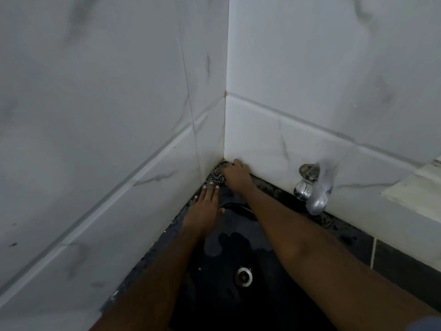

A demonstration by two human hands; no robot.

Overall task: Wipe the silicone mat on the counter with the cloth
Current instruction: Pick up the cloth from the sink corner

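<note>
Two bare forearms reach away from the camera over a dark, wet sink [214, 304] with a round metal drain [244, 276] in its floor. Past the basin the left hand [204, 206] lies flat and released, fingers spread on the wet black counter [353, 237], while the right hand [235, 174] grasps a bunched checked cloth [217, 176] pressed into the far corner. There two white marbled tile walls [107, 115] meet, with a chrome tap [312, 187] on the right wall; no mat can be made out.
</note>
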